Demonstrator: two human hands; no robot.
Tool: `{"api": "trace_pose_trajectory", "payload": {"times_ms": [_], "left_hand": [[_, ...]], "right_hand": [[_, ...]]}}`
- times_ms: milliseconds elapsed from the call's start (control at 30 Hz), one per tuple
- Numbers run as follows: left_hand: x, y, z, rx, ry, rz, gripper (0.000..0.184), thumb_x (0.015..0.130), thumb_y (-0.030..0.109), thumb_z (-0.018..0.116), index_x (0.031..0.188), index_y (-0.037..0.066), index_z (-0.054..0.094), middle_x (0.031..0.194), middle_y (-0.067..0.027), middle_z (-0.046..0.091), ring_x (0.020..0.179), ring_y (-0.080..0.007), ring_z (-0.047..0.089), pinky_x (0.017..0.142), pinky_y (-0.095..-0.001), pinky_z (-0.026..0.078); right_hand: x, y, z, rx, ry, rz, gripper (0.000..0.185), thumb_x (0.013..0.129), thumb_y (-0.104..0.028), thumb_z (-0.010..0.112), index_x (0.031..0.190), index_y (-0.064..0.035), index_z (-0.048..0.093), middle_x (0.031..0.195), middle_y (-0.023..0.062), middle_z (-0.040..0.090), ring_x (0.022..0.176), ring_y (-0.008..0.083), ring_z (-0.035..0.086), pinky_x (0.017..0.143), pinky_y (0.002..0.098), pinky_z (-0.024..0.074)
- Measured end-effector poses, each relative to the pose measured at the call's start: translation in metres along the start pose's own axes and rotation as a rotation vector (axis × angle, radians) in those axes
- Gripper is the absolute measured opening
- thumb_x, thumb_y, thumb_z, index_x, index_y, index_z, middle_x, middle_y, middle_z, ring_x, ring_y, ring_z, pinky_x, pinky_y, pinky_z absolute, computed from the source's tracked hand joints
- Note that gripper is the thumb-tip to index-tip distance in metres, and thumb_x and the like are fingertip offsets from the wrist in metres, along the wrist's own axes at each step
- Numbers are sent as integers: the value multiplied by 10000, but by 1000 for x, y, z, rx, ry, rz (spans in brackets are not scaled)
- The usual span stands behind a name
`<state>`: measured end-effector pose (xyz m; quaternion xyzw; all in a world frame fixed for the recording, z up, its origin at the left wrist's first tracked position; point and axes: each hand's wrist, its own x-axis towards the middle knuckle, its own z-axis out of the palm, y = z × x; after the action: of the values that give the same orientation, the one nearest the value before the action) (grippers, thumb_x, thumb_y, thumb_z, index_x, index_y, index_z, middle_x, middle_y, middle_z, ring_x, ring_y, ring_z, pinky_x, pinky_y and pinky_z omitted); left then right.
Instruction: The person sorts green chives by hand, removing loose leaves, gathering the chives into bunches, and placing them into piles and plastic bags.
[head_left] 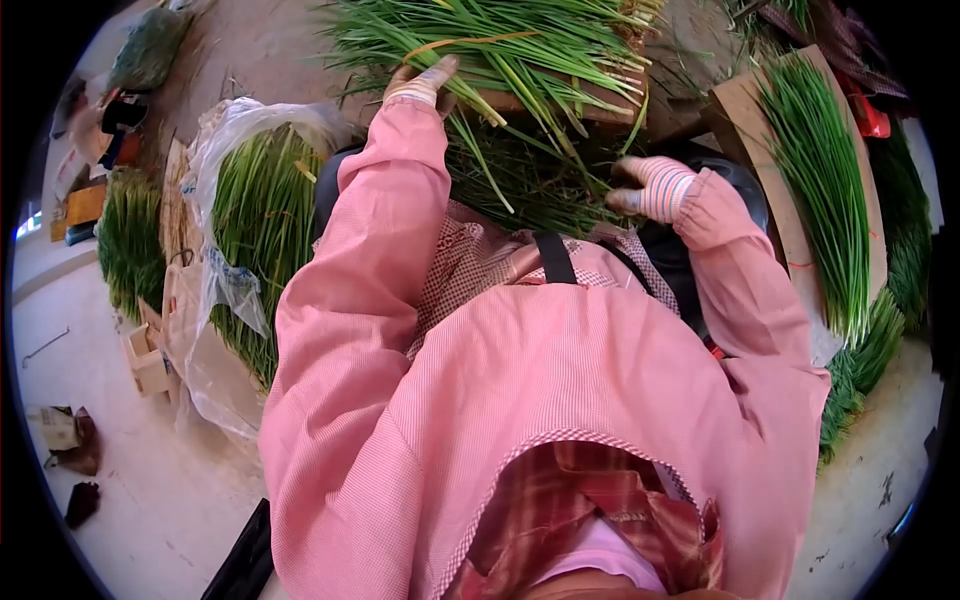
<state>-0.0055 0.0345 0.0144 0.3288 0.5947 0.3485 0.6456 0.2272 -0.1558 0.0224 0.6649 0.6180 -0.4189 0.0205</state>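
Note:
My left hand (pixel 425 85), in a light work glove, rests at the near left edge of a big pile of green chives (pixel 500 45). Its fingers are apart against the leaves, partly hidden among them. My right hand (pixel 655 188), in a white glove with coloured stripes, hovers near my right knee. Its fingers are bent and parted, with a gap between them, close to a few loose stalks. The pile lies across a low wooden stand (pixel 600 112), with pale root ends to the right. Loose green trimmings (pixel 530 180) lie below, over my lap.
At right, a trimmed chive bundle (pixel 820 190) lies on a board (pixel 740 110), with more greens beyond. At left, a clear plastic bag (pixel 215 165) surrounds upright chives (pixel 262 200). Another bundle (pixel 132 235) stands farther left, by a small wooden box (pixel 146 362).

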Motion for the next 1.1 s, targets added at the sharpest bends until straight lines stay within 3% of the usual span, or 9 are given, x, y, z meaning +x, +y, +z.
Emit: {"api": "trace_pose_trajectory", "payload": {"times_ms": [167, 267, 400, 467, 533, 600, 700, 833, 1100], "left_hand": [[-13, -30, 38, -41, -159, -1, 498, 607, 188, 781, 1020, 124, 510, 843, -9, 583, 653, -155, 520, 536, -266, 427], [-45, -26, 55, 78, -127, -36, 541, 645, 240, 758, 1098, 105, 495, 852, -24, 581, 650, -146, 527, 556, -258, 437], [-20, -52, 25, -100, -235, -150, 463, 762, 393, 621, 1059, 60, 497, 840, -36, 575, 603, -151, 550, 424, -204, 412], [-13, -66, 22, -275, -610, -309, 434, 835, 406, 486, 1112, 72, 469, 1078, -90, 539, 924, -219, 524, 748, -388, 450], [-38, -80, 24, -527, -761, -424, 403, 840, 378, 469, 1115, 82, 467, 1135, -85, 521, 1069, -230, 442, 891, -448, 352], [-42, -85, 22, -635, -680, -414, 310, 845, 247, 473, 1096, 66, 465, 1126, -112, 521, 1010, -291, 493, 811, -397, 437], [-38, -83, 21, -534, -447, -249, 298, 776, 33, 551, 1060, 15, 464, 1010, -136, 572, 889, -314, 550, 790, -462, 447], [-37, -88, 31, -495, -350, -238, 234, 785, 56, 552, 1010, 16, 500, 976, -125, 580, 871, -303, 552, 789, -447, 448], [-42, -82, 25, -477, -283, -256, 253, 794, 173, 600, 1004, 55, 523, 954, -89, 556, 908, -261, 525, 776, -434, 445]], "right_hand": [[17, -59, -7, 214, 582, -307, 481, 748, -307, 613, 1097, -6, 477, 966, 198, 579, 923, 324, 552, 774, 342, 434], [67, -56, 22, 285, 558, -220, 410, 763, -282, 617, 1045, -10, 499, 852, 146, 604, 741, 262, 582, 652, 318, 466], [54, -47, 32, 1548, -5, -20, 212, 842, -249, 535, 943, -64, 565, 636, -32, 534, 457, 56, 443, 403, 162, 352], [48, -40, 36, 1731, -206, -61, 214, 849, -250, 525, 934, -58, 566, 619, -33, 522, 456, 51, 438, 403, 161, 349], [45, -42, 39, 1708, -236, -34, 213, 850, -249, 522, 927, -56, 567, 618, -28, 523, 454, 59, 440, 405, 174, 352], [43, -47, 40, 1684, -263, -6, 212, 852, -248, 519, 920, -53, 567, 618, -23, 525, 452, 68, 442, 407, 187, 355], [56, -36, 42, 987, -11, -229, 244, 822, -260, 570, 917, -36, 558, 643, 0, 533, 526, 80, 446, 482, 198, 366], [71, -45, 42, 1189, 314, -220, 281, 755, -194, 648, 953, -11, 569, 783, 64, 597, 732, 115, 521, 681, 265, 433], [77, -49, 44, 1494, 498, -297, 169, 837, -207, 556, 923, -61, 549, 750, 31, 584, 671, 108, 516, 631, 246, 420]]}}
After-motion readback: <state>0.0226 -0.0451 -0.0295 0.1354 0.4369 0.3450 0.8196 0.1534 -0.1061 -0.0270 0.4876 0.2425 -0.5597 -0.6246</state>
